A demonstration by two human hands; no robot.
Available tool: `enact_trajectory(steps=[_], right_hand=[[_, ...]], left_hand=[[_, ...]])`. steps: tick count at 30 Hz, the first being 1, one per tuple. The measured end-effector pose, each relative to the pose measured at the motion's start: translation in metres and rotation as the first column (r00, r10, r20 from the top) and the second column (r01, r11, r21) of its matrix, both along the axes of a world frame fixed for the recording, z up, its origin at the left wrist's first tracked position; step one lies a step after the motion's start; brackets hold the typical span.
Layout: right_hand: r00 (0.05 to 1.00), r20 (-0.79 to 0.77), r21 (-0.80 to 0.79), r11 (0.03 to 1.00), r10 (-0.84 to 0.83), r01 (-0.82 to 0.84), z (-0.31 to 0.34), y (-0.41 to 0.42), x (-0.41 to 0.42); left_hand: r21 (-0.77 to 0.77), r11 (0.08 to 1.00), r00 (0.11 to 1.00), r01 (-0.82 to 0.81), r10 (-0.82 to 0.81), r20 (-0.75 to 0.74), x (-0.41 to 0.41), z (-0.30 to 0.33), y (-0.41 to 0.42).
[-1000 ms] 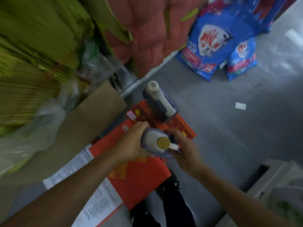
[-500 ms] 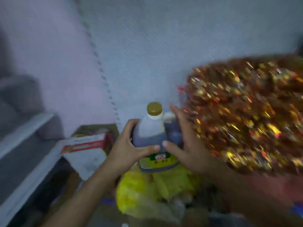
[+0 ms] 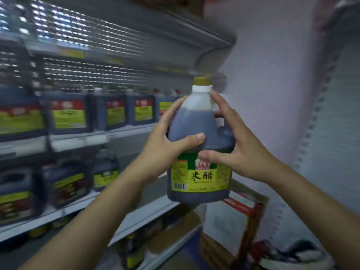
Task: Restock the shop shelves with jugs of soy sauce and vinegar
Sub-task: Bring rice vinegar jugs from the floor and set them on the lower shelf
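Head: jug (image 3: 198,137) between hands (image 3: 200,147)

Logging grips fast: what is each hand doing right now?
Left hand: grips the jug at its shoulder, thumb across the front.
Right hand: grips the jug's other side, fingers near the neck, thumb on the label.
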State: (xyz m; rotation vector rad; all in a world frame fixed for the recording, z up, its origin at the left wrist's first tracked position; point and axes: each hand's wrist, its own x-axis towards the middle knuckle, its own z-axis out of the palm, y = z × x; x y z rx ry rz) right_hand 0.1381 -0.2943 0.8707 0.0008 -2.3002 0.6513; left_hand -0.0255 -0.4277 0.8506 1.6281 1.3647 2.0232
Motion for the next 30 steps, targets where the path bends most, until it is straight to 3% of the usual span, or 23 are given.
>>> enact_trajectory(steps=[5, 11, 15, 22, 30], right_hand=[[0.993, -0.006, -0.118, 0.986, 0.115, -0.115, -0.04, -0.021, -0.136], [0.988, 0.121, -0.268, 0.961, 0.098, -0.062, -0.099, -0.019, -0.236], [0.974, 0.211, -0.27, 0.963, 0.078, -0.019, -0.13, -0.006, -0.284], [0.967, 0.222, -0.344, 0.938, 0.123, -0.04, -0.177, 0.034, -0.349], [0.942, 0.219, -0.502, 0.857, 0.253, -0.114, -0.243, 0.114, -0.41]], left_hand=[[-0.083, 0.996, 0.999, -0.04, 0.038, -0.023, -0.126, -0.031, -0.034], [-0.21, 0.978, 0.999, -0.013, 0.021, 0.037, -0.231, -0.094, -0.032], [-0.26, 0.965, 0.993, -0.026, 0.054, 0.101, -0.277, -0.134, -0.021], [-0.33, 0.944, 0.983, -0.022, 0.08, 0.165, -0.336, -0.178, 0.016], [-0.437, 0.88, 0.966, -0.185, 0.245, 0.085, -0.387, -0.241, 0.087]])
